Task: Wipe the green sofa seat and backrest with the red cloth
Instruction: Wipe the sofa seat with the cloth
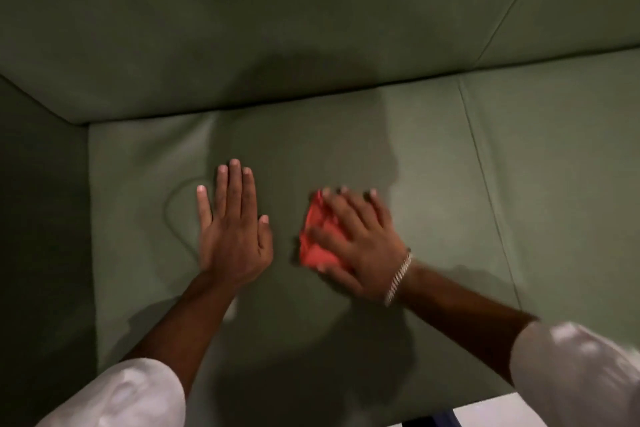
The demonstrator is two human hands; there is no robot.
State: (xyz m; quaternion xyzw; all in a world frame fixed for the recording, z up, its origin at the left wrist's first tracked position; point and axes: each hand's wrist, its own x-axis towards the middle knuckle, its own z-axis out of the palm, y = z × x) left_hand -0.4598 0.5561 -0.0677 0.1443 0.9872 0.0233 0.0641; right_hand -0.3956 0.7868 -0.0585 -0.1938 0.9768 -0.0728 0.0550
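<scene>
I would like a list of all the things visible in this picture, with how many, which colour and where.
sofa seat: one, green, fills the middle and lower picture; a seam divides it on the right.
backrest: one, green, across the top, with a seam at upper right.
sofa arm: one, dark green, along the left edge.
red cloth: one, red, crumpled on the seat under the right hand.
floor: a pale strip at the bottom edge, right of centre.
bracelet: one, silver-coloured, on the right wrist.
sleeves: two, white, in the bottom corners.
left hand: flat on the seat, empty.
right hand: pressing on the cloth, blurred.
</scene>
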